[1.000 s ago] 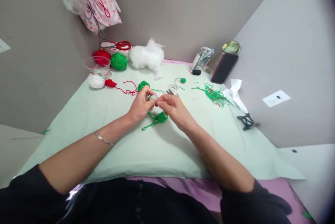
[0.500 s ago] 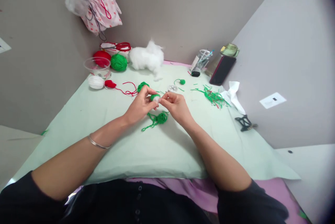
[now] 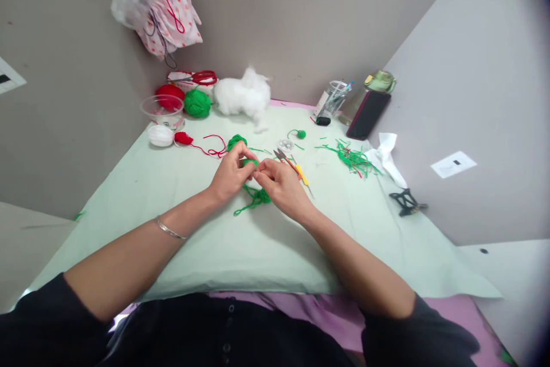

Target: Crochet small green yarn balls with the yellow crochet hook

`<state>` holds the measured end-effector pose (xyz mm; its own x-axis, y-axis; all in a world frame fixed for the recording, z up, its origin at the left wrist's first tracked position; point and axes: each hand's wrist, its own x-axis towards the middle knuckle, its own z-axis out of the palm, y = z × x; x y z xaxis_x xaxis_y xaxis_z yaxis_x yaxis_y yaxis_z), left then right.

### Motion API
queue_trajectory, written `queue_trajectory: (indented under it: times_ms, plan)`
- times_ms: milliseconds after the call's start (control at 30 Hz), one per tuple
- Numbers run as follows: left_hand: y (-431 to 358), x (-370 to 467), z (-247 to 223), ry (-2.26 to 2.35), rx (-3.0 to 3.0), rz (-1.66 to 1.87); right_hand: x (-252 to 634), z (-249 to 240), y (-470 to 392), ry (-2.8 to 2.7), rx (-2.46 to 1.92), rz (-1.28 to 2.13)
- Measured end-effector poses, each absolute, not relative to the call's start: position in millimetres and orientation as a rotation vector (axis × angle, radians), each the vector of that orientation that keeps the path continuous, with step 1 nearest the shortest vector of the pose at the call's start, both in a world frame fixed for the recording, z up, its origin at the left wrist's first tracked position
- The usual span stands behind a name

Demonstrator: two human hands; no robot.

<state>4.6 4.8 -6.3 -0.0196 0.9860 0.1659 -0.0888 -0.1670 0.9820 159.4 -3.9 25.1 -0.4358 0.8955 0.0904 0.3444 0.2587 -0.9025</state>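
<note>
Left hand [image 3: 229, 177] pinches the green yarn piece [image 3: 250, 162], judged light, soft, squashable, best held by its sides; right hand [image 3: 284, 188] pinched close beside, contents indeterminable.

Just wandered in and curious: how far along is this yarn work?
Looks done: one small green ball, and green clippings suggest earlier trimming. In hand: a green piece in the left hand, with the right hand's fingertips at it. Apparently left: that piece, partly hidden; green yarn and white stuffing lie loose. How much more, I can't tell.
</note>
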Motion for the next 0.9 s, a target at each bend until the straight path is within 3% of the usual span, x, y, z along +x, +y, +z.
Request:
queue_trajectory:
  times_ms: [233,433,667,900]
  plan:
    - [2.4,2.9,-3.0,1.067,1.12,1.336,176.8,25.9,15.7,-1.913,-1.056,0.809]
    - [0.9,5.0,-4.3,1.023,1.095,1.254,182.0,31.6,16.5,-1.654,-0.806,1.354]
    - [-2.7,7.5,-0.4,0.972,1.06,1.284,178.1,18.6,19.5,-2.09,-1.141,0.81]
    - [-3.4,8.2,-3.4,0.901,1.036,1.239,173.3,18.3,18.0,-2.007,-1.102,0.987]
